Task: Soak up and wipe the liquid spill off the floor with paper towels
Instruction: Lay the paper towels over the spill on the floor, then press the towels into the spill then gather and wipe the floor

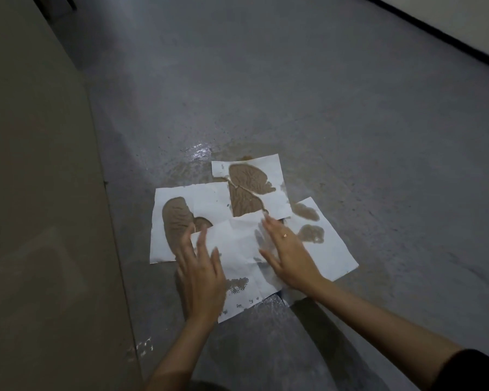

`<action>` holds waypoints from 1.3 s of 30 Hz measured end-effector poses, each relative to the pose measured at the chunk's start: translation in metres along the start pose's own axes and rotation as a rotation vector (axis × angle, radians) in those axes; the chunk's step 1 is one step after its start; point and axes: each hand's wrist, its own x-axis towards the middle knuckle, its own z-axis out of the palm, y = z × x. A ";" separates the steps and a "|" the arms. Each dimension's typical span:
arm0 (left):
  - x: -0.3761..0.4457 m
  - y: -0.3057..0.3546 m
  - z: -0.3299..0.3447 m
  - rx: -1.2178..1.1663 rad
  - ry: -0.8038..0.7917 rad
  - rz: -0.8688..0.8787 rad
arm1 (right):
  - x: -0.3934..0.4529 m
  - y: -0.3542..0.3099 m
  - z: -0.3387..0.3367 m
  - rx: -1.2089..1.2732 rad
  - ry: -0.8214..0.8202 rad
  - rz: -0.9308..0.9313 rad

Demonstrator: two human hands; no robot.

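Paper towels are lying overlapped on the grey floor, probably to cover the whole brown spill, and are soaking it through in patches. Left hand and right hand are pressing the nearest sheet flat, fingers straight and spread, gripping nothing.

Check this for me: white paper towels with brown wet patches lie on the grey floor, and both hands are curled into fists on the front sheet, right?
Not quite. In the head view, the left hand and right hand lie with fingers straight on the front white paper towel sheet, not in fists. The rest holds: white paper towels with brown wet patches lie on the grey floor.
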 end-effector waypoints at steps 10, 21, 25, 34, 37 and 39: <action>-0.036 -0.046 0.028 0.406 -0.514 0.249 | -0.018 0.019 0.017 -0.436 -0.331 -0.186; -0.010 -0.022 0.024 0.412 -0.400 0.215 | 0.008 0.006 0.011 -0.404 -0.314 -0.185; -0.004 -0.028 0.036 0.431 -0.474 0.274 | 0.026 0.008 0.013 -0.456 -0.398 -0.226; -0.008 -0.039 0.041 0.473 -0.589 0.308 | 0.030 0.014 0.022 -0.499 -0.430 -0.204; -0.001 -0.024 0.038 0.505 -0.572 0.295 | 0.035 0.013 0.017 -0.439 -0.447 -0.203; 0.006 -0.016 0.037 0.493 -0.531 0.290 | 0.035 0.013 0.014 -0.378 -0.402 -0.177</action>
